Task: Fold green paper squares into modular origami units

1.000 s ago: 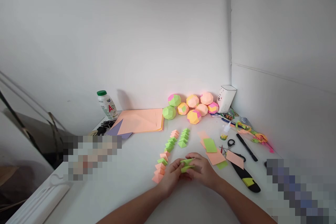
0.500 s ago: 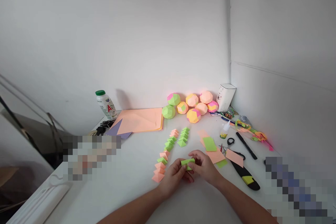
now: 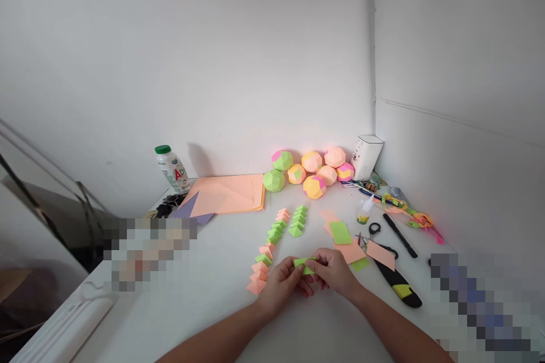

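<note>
Between my two hands is a small green piece of paper [image 3: 303, 264], folded, held low over the table. My left hand [image 3: 284, 282] pinches its left side, thumb on top. My right hand [image 3: 334, 272] grips the right side, thumb pressing on the paper and the other fingers curled behind. Just left of my hands runs a row of folded peach and green paper units [image 3: 267, 250]. A second, shorter row of green folded units [image 3: 297, 221] stands behind my hands. Green and peach paper pieces [image 3: 340, 232] lie to the right.
Several paper balls [image 3: 314, 187] stand by the wall, beside a white container [image 3: 367, 157]. Right of my hands are scissors [image 3: 374, 229], a glue bottle [image 3: 363, 214] and a black-and-yellow cutter [image 3: 398, 286]. Peach sheets [image 3: 225, 193] and a green-capped bottle [image 3: 172, 170] are at the back left.
My right hand's fingers have come down and closed in on the green paper; the index finger was raised higher before. The paper stays in nearly the same place.
</note>
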Demonstrator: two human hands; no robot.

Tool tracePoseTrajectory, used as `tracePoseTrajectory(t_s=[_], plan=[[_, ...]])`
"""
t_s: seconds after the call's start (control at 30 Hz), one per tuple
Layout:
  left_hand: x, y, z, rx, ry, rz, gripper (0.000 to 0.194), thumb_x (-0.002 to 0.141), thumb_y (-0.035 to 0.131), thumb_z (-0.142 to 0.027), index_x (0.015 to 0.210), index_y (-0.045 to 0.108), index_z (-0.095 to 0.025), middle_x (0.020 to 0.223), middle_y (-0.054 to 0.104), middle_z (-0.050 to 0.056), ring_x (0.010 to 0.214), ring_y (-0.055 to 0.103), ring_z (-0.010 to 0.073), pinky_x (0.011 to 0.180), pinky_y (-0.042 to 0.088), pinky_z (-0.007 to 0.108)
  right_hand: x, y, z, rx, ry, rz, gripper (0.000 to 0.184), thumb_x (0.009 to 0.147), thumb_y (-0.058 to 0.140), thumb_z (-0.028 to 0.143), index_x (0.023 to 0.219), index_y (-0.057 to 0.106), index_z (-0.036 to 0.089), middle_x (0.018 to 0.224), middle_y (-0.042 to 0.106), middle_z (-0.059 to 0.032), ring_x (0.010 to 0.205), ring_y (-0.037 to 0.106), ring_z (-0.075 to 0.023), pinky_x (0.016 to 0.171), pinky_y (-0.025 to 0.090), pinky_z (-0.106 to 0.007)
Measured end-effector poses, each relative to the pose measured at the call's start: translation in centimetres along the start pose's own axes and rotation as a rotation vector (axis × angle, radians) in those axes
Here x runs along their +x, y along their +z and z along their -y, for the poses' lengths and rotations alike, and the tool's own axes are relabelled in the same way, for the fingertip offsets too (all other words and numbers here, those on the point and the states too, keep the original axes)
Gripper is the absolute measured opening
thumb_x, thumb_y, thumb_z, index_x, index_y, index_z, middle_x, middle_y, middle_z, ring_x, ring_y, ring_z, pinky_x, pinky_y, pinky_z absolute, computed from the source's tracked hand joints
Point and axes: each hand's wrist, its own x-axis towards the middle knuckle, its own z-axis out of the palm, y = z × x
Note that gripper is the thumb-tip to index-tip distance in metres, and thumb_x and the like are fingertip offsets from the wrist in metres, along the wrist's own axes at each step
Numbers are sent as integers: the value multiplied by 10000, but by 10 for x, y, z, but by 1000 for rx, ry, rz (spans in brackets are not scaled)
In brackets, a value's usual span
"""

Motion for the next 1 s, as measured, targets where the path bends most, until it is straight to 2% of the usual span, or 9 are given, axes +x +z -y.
tracePoseTrajectory(t_s=[0.2, 0.43, 0.67, 0.9, 1.0], plan=[[1, -3, 5, -4, 21, 20, 328, 785, 586, -497, 774, 525, -174, 731, 693, 36, 568, 650, 168, 583, 484, 300, 0, 1, 2, 16, 14, 2, 376, 734, 615, 513, 645, 534, 156, 469, 540, 41, 331, 446, -75, 327, 328, -188], [0, 0, 0, -1, 18, 6, 354, 760, 604, -515, 754, 522, -171, 700, 685, 33, 536, 644, 161, 554, 471, 287, -1, 1, 2, 17, -10, 11, 366, 750, 592, 505, 648, 539, 157, 467, 533, 42, 338, 445, -79, 337, 336, -194], [2, -4, 6, 28, -33, 3, 375, 770, 573, -540, 726, 460, -185, 561, 651, -3, 388, 585, 129, 426, 414, 234, -2, 0, 3, 14, -24, 0, 343, 758, 600, 483, 651, 548, 161, 459, 523, 45, 336, 441, -77, 342, 333, -192], [1, -4, 6, 12, 11, 7, 363, 778, 579, -524, 737, 486, -175, 607, 659, 13, 425, 599, 132, 464, 432, 246, 1, 0, -5, 77, -13, 90, 348, 759, 607, 491, 699, 505, 163, 478, 563, 44, 347, 471, -82, 338, 343, -183], [1, -2, 4, 13, 15, -4, 356, 782, 583, -511, 730, 486, -172, 601, 653, 10, 421, 594, 126, 461, 430, 241, 1, 1, -6, 84, 2, 82, 368, 760, 599, 505, 671, 483, 167, 488, 574, 39, 341, 475, -80, 333, 339, -181]])
